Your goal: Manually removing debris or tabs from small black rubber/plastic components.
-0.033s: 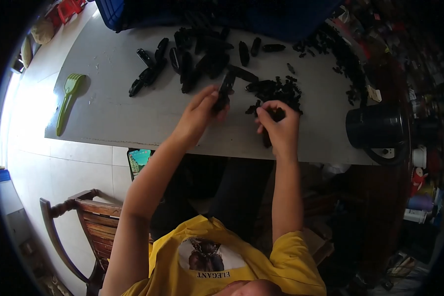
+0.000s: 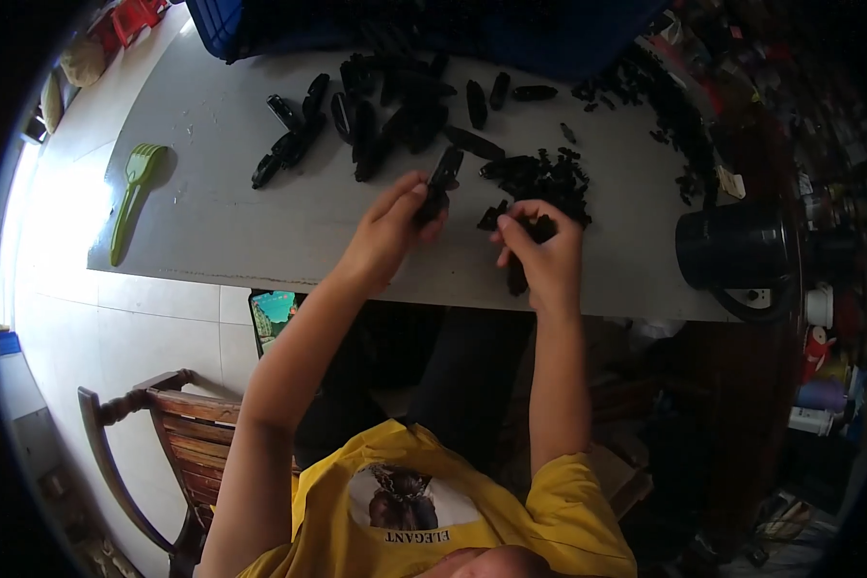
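My left hand [image 2: 387, 231] is closed around a long, glossy black plastic-looking piece [image 2: 444, 171], one end sticking up beyond the fingers. To its right, my right hand [image 2: 547, 255] curls over a dark piece [image 2: 518, 277] that shows below the fingers; its exact kind is unclear. Small black bits [image 2: 492, 216] lie at the right fingertips. Just beyond that hand is a heap of small black pieces [image 2: 554, 183]. Farther off, past my left hand, lie several longer black pieces [image 2: 419, 120] of similar shape.
On the grey table [image 2: 212, 222], a green fork-shaped tool [image 2: 130, 202] lies at the left. A blue bin [image 2: 220, 29] stands at the far edge. A dark mug [image 2: 732, 246] sits at the right, near scattered black bits [image 2: 689, 144]. A wooden chair [image 2: 197, 424] stands lower left.
The black piece in my left hand has tipped slightly and its upper end sits a little lower. My right hand has shifted slightly left, and the dark piece below it with it.
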Motion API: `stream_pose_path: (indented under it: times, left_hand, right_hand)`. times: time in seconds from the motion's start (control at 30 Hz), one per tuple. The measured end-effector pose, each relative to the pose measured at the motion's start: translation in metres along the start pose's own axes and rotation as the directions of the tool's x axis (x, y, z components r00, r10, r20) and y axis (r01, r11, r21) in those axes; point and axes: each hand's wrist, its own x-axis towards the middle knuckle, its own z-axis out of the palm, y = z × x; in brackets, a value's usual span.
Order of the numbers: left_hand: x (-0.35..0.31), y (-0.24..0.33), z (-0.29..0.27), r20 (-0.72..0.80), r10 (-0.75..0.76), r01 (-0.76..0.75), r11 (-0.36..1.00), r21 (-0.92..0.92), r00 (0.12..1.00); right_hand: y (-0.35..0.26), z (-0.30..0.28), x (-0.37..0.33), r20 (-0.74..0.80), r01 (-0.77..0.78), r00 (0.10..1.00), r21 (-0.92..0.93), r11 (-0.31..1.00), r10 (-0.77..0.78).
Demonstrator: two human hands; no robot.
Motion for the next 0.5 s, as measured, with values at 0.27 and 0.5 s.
stream_pose_path:
  times: [0.27,0.5]
  left_hand:
    - [-0.007,-0.017,0.003,0.112,-0.025,0.049,0.975,-0.218,0.993]
    - [0.001,-0.027,0.017,-0.044,-0.039,0.026,0.965,-0.260,0.998]
  right_hand:
    - [0.023,0.013,0.004,-0.126,0.091,0.939,-0.805,0.586,-0.319]
    - [0.034,0.014,-0.008,-0.179,0.178,0.950,-0.366,0.913,-0.257]
